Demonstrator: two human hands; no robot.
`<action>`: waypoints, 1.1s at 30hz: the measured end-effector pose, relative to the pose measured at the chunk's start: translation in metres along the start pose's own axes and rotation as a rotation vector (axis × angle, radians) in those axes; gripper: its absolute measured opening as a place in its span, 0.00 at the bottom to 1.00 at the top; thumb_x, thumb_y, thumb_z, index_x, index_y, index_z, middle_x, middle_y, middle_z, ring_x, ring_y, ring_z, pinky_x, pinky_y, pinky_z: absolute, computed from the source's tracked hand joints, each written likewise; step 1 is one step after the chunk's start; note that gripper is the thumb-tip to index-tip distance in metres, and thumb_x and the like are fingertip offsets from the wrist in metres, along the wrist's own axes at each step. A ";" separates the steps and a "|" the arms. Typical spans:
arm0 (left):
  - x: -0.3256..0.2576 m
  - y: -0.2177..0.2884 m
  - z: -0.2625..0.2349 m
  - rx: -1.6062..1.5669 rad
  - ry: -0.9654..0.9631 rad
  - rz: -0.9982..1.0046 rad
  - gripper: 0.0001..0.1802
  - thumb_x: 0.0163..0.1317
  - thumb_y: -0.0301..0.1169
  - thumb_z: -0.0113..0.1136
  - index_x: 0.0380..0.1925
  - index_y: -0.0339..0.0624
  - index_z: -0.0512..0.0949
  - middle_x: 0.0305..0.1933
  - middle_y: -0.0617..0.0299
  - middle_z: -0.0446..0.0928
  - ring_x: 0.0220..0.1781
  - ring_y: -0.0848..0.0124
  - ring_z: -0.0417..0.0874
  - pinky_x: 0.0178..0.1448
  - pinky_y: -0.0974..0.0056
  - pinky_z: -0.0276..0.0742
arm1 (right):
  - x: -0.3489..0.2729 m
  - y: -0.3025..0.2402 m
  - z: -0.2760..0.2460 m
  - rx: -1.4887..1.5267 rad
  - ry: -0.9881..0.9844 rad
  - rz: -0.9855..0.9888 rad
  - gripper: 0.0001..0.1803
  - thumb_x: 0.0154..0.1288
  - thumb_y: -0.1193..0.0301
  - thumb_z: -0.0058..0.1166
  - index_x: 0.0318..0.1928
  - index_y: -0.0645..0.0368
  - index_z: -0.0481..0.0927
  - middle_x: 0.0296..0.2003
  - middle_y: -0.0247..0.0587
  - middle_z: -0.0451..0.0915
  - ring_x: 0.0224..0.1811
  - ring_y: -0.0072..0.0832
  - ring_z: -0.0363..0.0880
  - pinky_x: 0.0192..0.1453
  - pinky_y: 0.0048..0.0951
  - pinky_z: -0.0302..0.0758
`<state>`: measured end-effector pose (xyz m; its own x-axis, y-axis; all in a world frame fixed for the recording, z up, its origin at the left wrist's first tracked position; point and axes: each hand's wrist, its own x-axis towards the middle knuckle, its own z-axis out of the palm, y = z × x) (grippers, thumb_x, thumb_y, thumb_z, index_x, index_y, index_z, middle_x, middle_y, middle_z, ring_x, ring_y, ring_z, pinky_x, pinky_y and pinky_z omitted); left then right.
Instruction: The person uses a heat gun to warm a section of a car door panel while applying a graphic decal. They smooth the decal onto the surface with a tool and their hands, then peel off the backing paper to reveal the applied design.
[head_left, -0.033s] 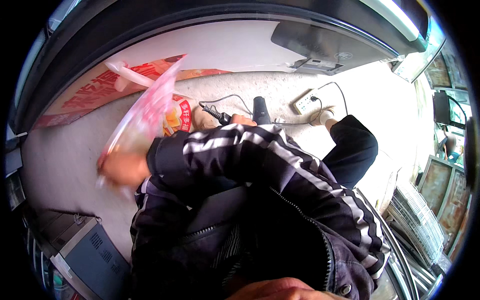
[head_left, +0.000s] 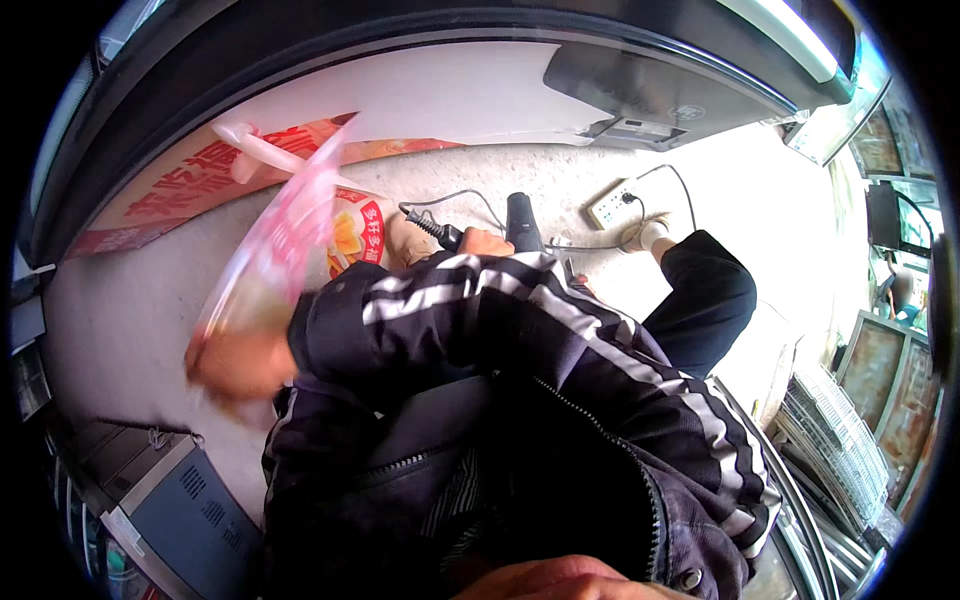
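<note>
My right arm crosses over to the left, and its blurred right hand (head_left: 240,362) is closed on a pink and clear peeled sticker film (head_left: 285,235). The film stretches up toward the red lettered decal (head_left: 190,185) on the white front of a low appliance (head_left: 440,95). Behind the right sleeve, my left hand (head_left: 484,242) grips the handle of a black corded tool (head_left: 519,218) shaped like a hair dryer. The tool's wide end points toward the appliance; the sleeve hides part of the hand.
A white power strip (head_left: 612,205) with a black plug lies on the floor to the right, beside my foot (head_left: 650,235). A round food-picture decal (head_left: 355,235) shows near the film. A dark grey box (head_left: 190,510) stands lower left, wire racks (head_left: 835,440) at right.
My right hand has shifted slightly left and down, drawing the film's upper tip a little to the left. The left hand and the black tool stay in nearly the same place.
</note>
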<state>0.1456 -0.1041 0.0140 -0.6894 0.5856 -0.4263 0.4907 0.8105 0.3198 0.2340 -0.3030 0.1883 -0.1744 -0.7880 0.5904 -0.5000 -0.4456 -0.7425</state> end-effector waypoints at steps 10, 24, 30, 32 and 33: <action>-0.019 0.005 -0.041 -0.035 0.058 -0.003 0.12 0.51 0.37 0.61 0.34 0.46 0.85 0.37 0.53 0.85 0.42 0.57 0.87 0.42 0.51 0.79 | 0.012 -0.080 0.016 -0.128 -0.282 -0.201 0.23 0.69 0.54 0.48 0.36 0.64 0.82 0.38 0.53 0.82 0.41 0.43 0.82 0.47 0.41 0.77; -0.017 -0.033 -0.027 0.047 0.140 0.061 0.18 0.48 0.41 0.67 0.39 0.46 0.82 0.38 0.53 0.83 0.45 0.53 0.84 0.48 0.51 0.78 | -0.142 -0.110 -0.180 -0.213 0.429 0.193 0.19 0.37 0.88 0.47 0.34 0.62 0.77 0.38 0.45 0.76 0.46 0.47 0.75 0.47 0.40 0.74; -0.020 -0.007 -0.064 -0.011 0.130 0.045 0.17 0.47 0.39 0.69 0.38 0.49 0.82 0.37 0.55 0.83 0.44 0.56 0.84 0.48 0.51 0.77 | -0.338 -0.122 -0.244 0.213 0.977 0.955 0.08 0.57 0.78 0.39 0.24 0.55 0.70 0.19 0.25 0.65 0.21 0.16 0.60 0.25 0.21 0.58; -0.020 0.001 -0.071 -0.016 0.105 0.016 0.18 0.49 0.39 0.70 0.41 0.48 0.81 0.39 0.55 0.83 0.46 0.55 0.84 0.49 0.51 0.76 | -0.383 -0.117 -0.249 0.250 1.230 0.850 0.09 0.59 0.71 0.38 0.21 0.51 0.65 0.15 0.22 0.58 0.16 0.15 0.51 0.21 0.24 0.49; -0.023 0.005 -0.081 -0.022 0.096 0.000 0.19 0.49 0.39 0.70 0.42 0.48 0.81 0.40 0.55 0.83 0.47 0.55 0.83 0.50 0.51 0.76 | -0.390 -0.122 -0.256 0.406 1.316 0.863 0.10 0.59 0.70 0.38 0.20 0.49 0.62 0.15 0.22 0.55 0.15 0.17 0.49 0.21 0.25 0.47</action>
<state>0.1203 -0.1143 0.0939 -0.7376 0.5812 -0.3436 0.4798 0.8093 0.3389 0.1461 0.1670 0.1295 -0.9410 -0.0559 -0.3338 0.3327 -0.3329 -0.8823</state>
